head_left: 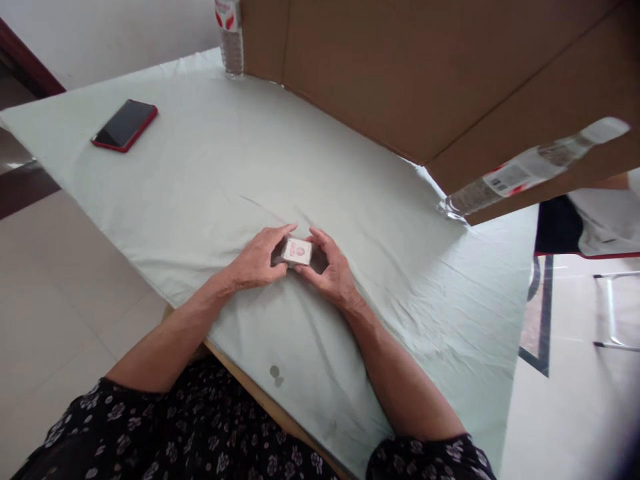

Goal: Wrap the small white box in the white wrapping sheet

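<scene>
A small white box with a red mark, like a pack of cards (296, 251), rests on the pale green tablecloth (210, 173) near the front edge. My left hand (257, 261) grips its left side with curled fingers and thumb. My right hand (329, 268) grips its right side the same way. Both forearms lie on the cloth.
A red-cased phone (125, 125) lies face up at the far left. A water bottle (229, 37) stands at the back. Another bottle (525, 170) stands at the right against a big cardboard sheet (425, 73). Tiled floor lies on both sides.
</scene>
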`<state>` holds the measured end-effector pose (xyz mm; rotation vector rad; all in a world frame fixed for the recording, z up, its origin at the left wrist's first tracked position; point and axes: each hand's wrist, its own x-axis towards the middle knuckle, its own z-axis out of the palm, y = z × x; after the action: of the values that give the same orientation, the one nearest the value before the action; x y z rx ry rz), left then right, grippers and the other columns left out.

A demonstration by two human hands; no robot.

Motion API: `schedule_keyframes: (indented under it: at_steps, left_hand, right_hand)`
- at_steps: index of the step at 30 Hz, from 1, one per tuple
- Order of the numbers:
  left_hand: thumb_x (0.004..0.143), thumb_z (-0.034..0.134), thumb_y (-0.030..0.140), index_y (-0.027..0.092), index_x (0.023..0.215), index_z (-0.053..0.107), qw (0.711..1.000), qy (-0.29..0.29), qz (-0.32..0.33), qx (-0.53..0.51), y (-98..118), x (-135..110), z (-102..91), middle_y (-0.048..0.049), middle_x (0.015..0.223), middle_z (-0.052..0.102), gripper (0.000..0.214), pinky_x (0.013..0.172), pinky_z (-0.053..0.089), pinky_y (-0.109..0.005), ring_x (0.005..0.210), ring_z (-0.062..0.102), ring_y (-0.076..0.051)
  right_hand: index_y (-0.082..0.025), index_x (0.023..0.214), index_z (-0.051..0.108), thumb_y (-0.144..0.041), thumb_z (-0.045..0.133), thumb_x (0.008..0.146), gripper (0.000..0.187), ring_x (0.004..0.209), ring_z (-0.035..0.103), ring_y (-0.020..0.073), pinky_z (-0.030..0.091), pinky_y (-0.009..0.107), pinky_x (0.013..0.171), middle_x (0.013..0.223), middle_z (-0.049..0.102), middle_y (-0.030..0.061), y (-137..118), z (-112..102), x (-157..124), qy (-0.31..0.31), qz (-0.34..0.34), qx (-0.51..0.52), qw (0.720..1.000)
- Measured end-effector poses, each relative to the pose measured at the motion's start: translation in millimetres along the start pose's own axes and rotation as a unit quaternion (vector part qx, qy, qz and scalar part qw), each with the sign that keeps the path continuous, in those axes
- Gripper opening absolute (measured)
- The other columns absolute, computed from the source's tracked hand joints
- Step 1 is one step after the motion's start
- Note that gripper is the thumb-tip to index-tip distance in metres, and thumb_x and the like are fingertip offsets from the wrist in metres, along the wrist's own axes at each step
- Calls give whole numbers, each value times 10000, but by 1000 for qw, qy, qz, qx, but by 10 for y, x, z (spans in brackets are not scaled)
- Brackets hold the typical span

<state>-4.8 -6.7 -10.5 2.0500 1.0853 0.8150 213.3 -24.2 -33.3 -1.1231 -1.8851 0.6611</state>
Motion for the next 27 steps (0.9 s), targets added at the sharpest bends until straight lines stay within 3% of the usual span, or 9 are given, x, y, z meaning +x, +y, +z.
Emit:
schedule_keyframes:
  at_steps: [5,11,15,21,27]
  left_hand:
    - [732,609,185,162,1551,350,1000,-11,-1,-7,-6,-2,-2,-165,1400,574,858,1102,449,-479,1273,557,-303]
    - [733,617,215,166,1535,373,1000,-12,-17,-6,4,8,-7,-114,1255,647,839,1030,489,-435,1129,615,-262]
    - [732,616,210,174,1541,359,1000,-13,-10,-18,1,7,-2,-123,1312,626,850,1053,472,-441,1179,598,-269]
    - [735,604,198,178,1565,317,999,-23,-7,-31,-5,7,1,-136,1369,609,879,1062,465,-446,1211,588,-277]
    - [735,588,183,189,1572,315,1000,-19,9,-23,16,15,9,-125,1329,635,881,1037,478,-437,1161,603,-270]
  right_hand:
    - [-328,1485,439,-427,783,809,765,1178,646,282,475,499,1042,1289,682,92,36,-21,22,-22,31,6,999]
    - [-336,1482,448,-454,787,806,765,1202,642,292,469,515,1062,1312,677,87,35,-42,10,-39,45,33,998]
    - [-338,1482,451,-511,758,827,744,1246,625,296,455,526,1093,1355,661,95,-12,-61,9,-32,31,40,998]
    - [-321,1337,590,-506,687,889,494,1321,578,295,436,540,1124,1388,647,87,-96,-88,34,25,0,-14,1000]
    - [-307,1158,685,-434,685,906,282,1259,620,287,468,515,1072,1311,690,81,-129,-81,77,26,-40,-54,997]
